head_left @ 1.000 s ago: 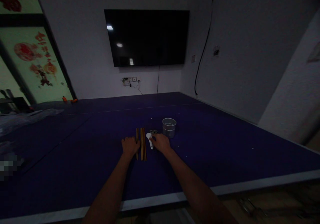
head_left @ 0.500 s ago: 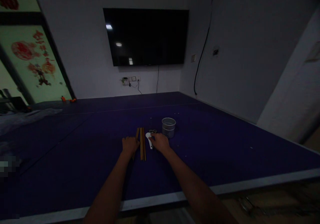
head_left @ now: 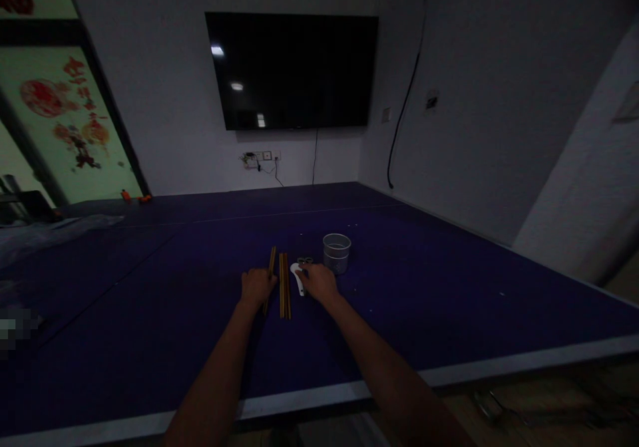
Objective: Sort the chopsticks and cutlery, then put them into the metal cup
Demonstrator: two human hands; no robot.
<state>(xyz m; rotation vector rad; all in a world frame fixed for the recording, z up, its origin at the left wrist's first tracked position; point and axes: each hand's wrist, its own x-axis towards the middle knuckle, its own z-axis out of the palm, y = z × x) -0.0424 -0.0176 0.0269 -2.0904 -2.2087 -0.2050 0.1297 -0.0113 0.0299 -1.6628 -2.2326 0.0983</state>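
Observation:
My left hand (head_left: 257, 287) is closed around a few chopsticks (head_left: 272, 258), which slant away from me with their far ends raised. Just to the right, several more chopsticks (head_left: 284, 287) lie side by side on the purple tabletop (head_left: 200, 340). My right hand (head_left: 320, 283) has its fingers closed at a white spoon (head_left: 300, 287) that lies with its bowl end away from me. Behind those fingers the loop handles of scissors (head_left: 305, 259) show; the rest is hidden. A grey metal cylindrical holder (head_left: 337, 254) stands upright beyond my right hand.
Clear plastic wrapping (head_left: 54, 234) lies at the table's left side, near dark items. Small orange objects (head_left: 134, 197) sit at the far left edge. A wall-mounted television (head_left: 294, 71) and a hanging black cable (head_left: 405, 101) are beyond the table. White specks dot the surface.
The chopsticks in my left hand have gone from lying parallel beside the others to a slant, with their far ends lifted. My right hand stays at the spoon.

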